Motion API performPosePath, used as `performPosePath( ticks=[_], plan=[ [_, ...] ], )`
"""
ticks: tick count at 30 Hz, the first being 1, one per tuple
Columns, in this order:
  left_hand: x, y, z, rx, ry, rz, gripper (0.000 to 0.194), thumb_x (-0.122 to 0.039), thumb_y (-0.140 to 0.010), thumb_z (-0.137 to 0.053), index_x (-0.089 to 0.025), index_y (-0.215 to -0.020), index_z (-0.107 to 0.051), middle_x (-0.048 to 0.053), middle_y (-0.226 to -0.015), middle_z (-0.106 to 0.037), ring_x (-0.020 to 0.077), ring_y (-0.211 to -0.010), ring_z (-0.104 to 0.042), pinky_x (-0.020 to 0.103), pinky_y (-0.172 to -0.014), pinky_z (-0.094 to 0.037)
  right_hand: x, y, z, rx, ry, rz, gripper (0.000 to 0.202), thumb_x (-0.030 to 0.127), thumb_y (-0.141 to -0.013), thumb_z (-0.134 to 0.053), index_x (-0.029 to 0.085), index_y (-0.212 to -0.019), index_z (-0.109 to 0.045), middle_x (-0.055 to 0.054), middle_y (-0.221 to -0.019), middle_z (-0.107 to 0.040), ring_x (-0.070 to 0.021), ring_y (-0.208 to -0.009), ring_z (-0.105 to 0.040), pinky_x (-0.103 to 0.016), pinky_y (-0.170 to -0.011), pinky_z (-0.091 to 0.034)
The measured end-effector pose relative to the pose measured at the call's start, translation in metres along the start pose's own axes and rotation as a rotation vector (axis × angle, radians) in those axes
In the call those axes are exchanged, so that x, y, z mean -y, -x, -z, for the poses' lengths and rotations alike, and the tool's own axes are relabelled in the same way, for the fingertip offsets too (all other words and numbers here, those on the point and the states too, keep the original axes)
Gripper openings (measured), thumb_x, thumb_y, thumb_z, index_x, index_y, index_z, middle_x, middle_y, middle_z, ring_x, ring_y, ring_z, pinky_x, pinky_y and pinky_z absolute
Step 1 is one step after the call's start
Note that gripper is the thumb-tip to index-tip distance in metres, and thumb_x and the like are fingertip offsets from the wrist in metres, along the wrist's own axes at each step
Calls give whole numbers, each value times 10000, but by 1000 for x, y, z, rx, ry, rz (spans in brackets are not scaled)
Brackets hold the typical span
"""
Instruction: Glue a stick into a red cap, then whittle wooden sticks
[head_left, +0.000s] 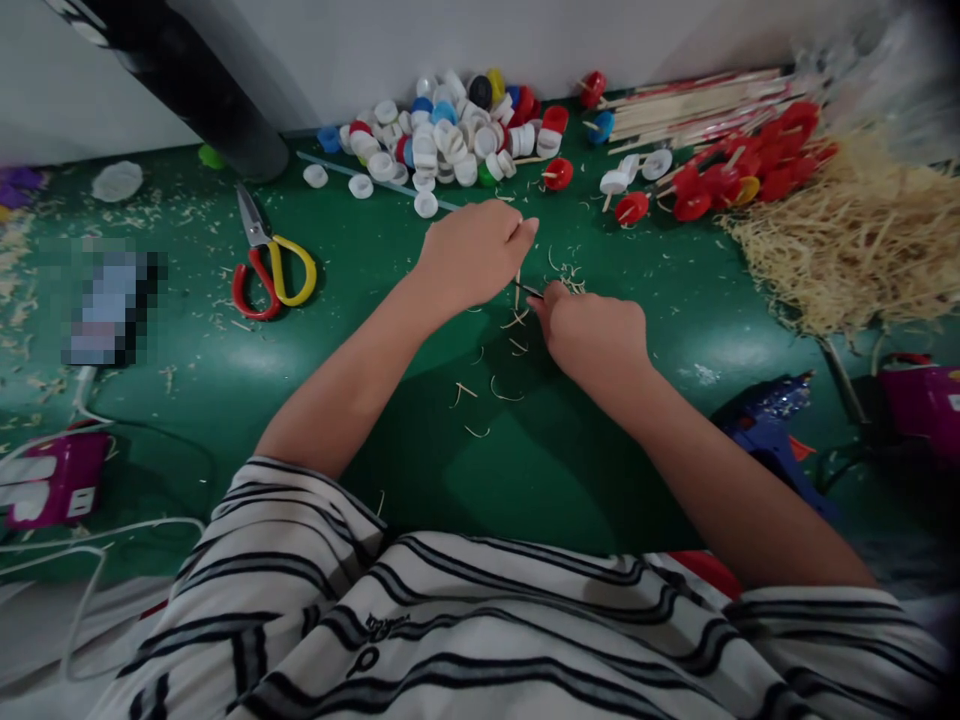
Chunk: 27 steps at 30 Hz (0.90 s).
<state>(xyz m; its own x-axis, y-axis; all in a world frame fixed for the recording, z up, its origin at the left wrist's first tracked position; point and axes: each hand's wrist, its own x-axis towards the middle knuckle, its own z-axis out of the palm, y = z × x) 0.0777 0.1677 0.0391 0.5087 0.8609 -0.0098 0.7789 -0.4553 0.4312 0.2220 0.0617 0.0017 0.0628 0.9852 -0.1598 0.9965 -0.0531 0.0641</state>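
Above the middle of the green table, my left hand [476, 250] is closed, knuckles up, around a thin wooden stick [517, 287] whose pale end shows below the fingers. To its right, my right hand [596, 325] pinches a slim dark tool [529, 290]. The tool's tip meets the stick or lies very close to it; most of its length is hidden, so I cannot tell its kind. Curled wood shavings [514, 320] lie under and around both hands.
Bottle caps [450, 140] are heaped along the wall, with wooden sticks [697, 110] and red caps on sticks [720, 185] farther right. A shavings pile [862, 230], blue glue gun [772, 430], scissors [274, 265], phone [109, 305] and black cylinder [210, 90] surround the hands.
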Motion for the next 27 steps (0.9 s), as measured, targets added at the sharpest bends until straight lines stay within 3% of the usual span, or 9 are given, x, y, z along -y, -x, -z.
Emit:
performPosePath(
  ticks=[8,14,19,23,27],
  plan=[
    [-1,0,2,5,-6,-1,478,-425,-1081,-403,-227,-649,-353,37,-644,-417,171,-602,-399,373,-650,-265,6,4,5,80,-65,-21,537,405,-1143,-222,140,-1290,-665,-201,-1004,-782,-289,-877,-745,-333,-662,-361],
    [-2,2,2,5,-28,16,437,-467,-1084,-412,-230,-719,-455,44,-646,-434,214,-725,-536,352,-698,-341,7,8,3,141,-44,-4,501,351,-1131,-241,139,-1261,-676,-194,-994,-798,-281,-859,-757,-338,-635,-353],
    [-3,3,4,18,-49,5,442,-445,-1088,-404,-230,-703,-428,49,-644,-448,217,-717,-536,360,-701,-352,7,10,0,160,-7,23,488,307,-1116,-257,144,-1234,-702,-189,-944,-800,-278,-805,-752,-348,-609,-336],
    [-3,3,5,21,-52,14,433,-435,-1087,-410,-233,-704,-417,48,-655,-464,216,-710,-535,358,-695,-339,2,9,1,137,-7,31,500,366,-1128,-251,163,-1254,-690,-179,-946,-796,-282,-823,-746,-343,-623,-324],
    [-3,3,4,21,-52,6,420,-420,-1087,-407,-234,-712,-439,59,-688,-510,227,-737,-563,359,-709,-346,-6,3,9,27,2,33,562,436,-1140,-204,176,-1276,-683,-181,-950,-791,-290,-851,-739,-347,-654,-321]
  ],
)
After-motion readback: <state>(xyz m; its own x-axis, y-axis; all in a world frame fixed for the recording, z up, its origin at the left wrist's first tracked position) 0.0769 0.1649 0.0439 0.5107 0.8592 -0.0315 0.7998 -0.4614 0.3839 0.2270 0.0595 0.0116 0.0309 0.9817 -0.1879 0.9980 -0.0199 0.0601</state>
